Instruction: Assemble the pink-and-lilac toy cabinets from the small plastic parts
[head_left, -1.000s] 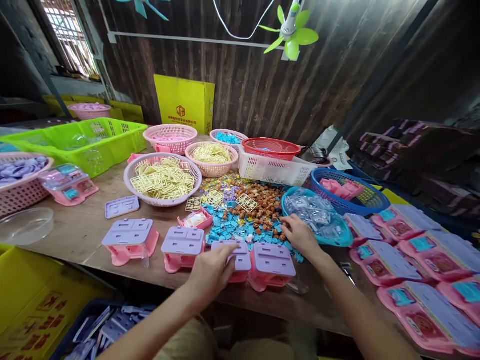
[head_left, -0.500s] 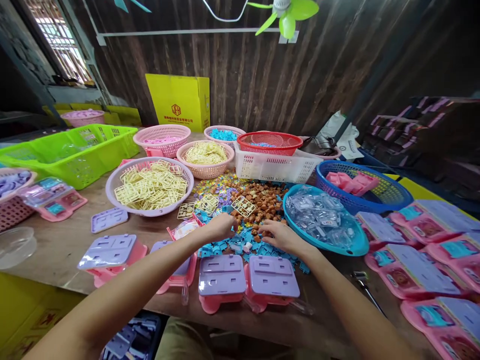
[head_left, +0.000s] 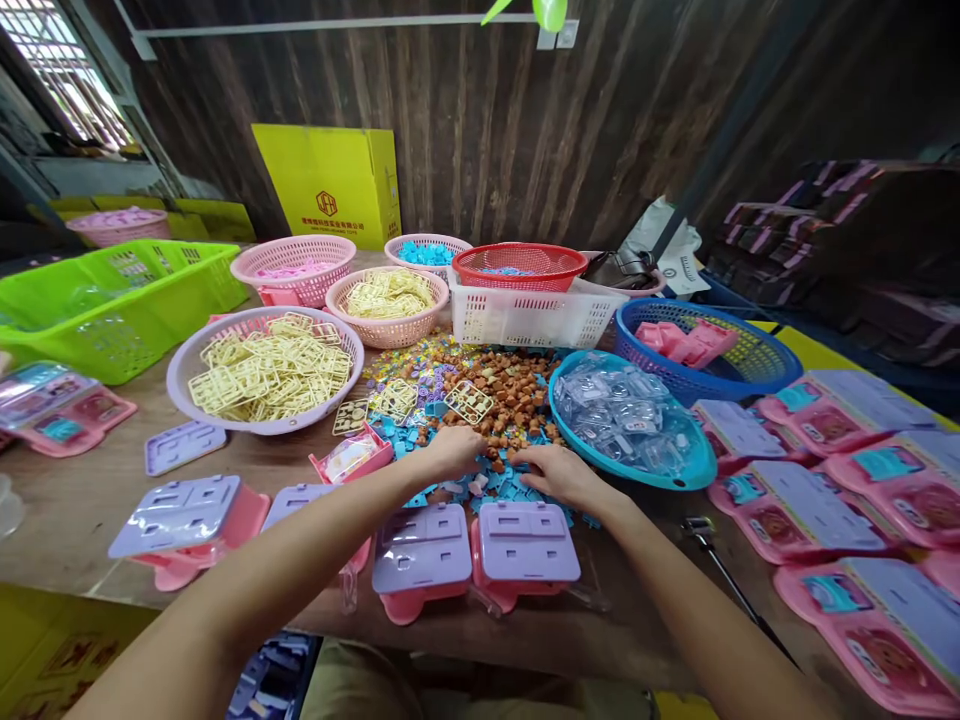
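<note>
Left hand: the left hand (head_left: 452, 450) lies palm down at the centre of the frame, on the heap of small blue pieces (head_left: 480, 480); the fingers are curled down into the heap, and I cannot tell if they grip a piece.
Right hand: the right hand (head_left: 555, 472) is just beside it to the right, also palm down on the same heap, fingers bent; what they hold is hidden.
Blue pieces: spread on the wooden table (head_left: 82, 500), middle of the frame, beside brown pieces (head_left: 510, 385) behind them.
Near the hands: two lilac-topped pink cases (head_left: 525, 540) stand below the hands at the table edge.
Right of centre: a blue tray of clear packets (head_left: 626, 420).
Left of centre: a lilac basket of yellow frames (head_left: 266, 370).
</note>
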